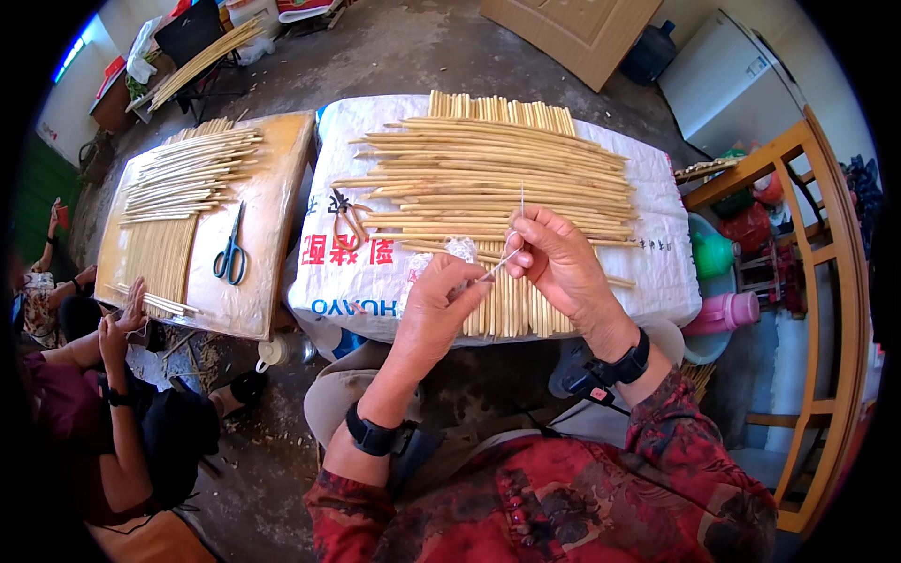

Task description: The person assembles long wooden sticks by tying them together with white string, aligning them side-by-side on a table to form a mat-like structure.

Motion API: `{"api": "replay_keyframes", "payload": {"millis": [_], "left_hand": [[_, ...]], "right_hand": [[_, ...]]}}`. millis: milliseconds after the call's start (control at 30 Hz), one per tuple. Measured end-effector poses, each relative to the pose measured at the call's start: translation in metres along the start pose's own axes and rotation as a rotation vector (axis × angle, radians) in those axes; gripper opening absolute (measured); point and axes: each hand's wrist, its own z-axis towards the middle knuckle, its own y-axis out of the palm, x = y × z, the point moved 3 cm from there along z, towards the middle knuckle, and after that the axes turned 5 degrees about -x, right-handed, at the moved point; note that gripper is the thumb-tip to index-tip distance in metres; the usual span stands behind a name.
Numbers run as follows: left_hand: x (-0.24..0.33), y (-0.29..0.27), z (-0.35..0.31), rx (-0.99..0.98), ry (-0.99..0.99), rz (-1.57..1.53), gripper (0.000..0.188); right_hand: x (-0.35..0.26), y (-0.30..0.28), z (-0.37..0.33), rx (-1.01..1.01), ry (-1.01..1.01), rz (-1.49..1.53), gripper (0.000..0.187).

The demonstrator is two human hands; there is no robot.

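Pinching white string (501, 264) in left hand (436, 305) and right hand (560, 258), holding it over the near side of the sticks (497, 169), with orange-handled scissors (345, 210) by their left ends.

The floor (404, 58) is dark grey and stained, with pale scraps (208, 361) littering it at near left. On the far left a pale wall (114, 26) carries a narrow window (68, 61), bright bluish-white, and below it stands a green panel (45, 192). A dark chair (192, 39) sits at far left. At the far side a light-brown wooden door panel (572, 33) stands tilted; right of it are a blue water bottle (649, 53) and a white, fridge-like cabinet (727, 84). An orange-brown wooden frame (821, 253) rises along the right — a pink vessel (723, 312) and a pale basin (710, 286) lie between it and the white-covered bench (657, 281).
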Motion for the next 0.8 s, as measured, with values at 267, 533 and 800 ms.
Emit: {"api": "replay_keyframes", "payload": {"millis": [267,533,800], "left_hand": [[0.001,-0.038,-0.005,0.043,0.12,0.376,0.006],[0.02,-0.132,-0.011,0.116,0.101,0.592,0.01],[-0.006,-0.228,-0.043,0.265,-0.136,0.651,0.011]], "right_hand": [[-0.082,-0.024,-0.012,0.052,-0.324,-0.191,0.017],[-0.196,-0.104,-0.079,0.17,-0.549,0.038,0.013],[-0.215,-0.133,-0.126,0.435,-0.566,-0.198,0.017]]}}
